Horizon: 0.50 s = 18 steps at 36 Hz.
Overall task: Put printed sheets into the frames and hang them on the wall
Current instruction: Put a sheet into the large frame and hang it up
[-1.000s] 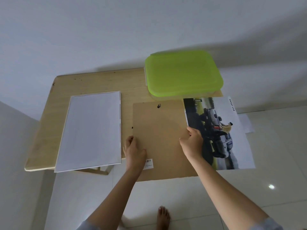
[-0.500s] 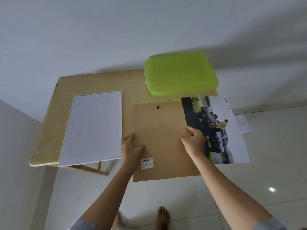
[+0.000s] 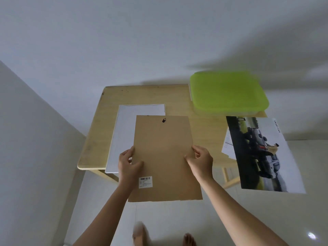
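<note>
Wooden table [image 3: 99,139] by wall [image 3: 159,41]: L hand [image 3: 128,165] & R hand [image 3: 201,160] pinch backing board [image 3: 165,157] by side edges. Keep level, hook [image 3: 164,120] end away; car print [image 3: 262,153] prob. goes first.

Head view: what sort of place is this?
Probably a room at home, not a workshop: a wooden table against a bare white wall, a glossy tiled floor, and a bare foot.
</note>
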{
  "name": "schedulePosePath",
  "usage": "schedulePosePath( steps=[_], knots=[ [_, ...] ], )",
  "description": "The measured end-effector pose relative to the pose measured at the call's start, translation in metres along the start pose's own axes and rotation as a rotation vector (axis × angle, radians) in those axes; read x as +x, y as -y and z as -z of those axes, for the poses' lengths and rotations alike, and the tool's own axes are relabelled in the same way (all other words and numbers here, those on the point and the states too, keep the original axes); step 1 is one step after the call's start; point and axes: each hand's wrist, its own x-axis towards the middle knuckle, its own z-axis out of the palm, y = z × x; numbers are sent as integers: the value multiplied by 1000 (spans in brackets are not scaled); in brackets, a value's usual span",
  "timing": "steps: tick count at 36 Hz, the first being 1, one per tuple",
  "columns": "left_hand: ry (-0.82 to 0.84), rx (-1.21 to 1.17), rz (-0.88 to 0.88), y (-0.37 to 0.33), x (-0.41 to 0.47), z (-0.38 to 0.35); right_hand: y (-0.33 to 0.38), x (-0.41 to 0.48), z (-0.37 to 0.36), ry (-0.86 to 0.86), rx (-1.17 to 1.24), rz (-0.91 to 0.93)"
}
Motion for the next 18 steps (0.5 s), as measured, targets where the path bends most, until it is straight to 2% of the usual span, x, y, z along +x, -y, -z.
schedulePosePath(
  steps=[9,18],
  knots=[
    [6,-17,83,17,70,69,42,25,-90,45,-55,22],
    [114,60,68,27,121,76,51,44,-117,-5,-93,8]
  ],
)
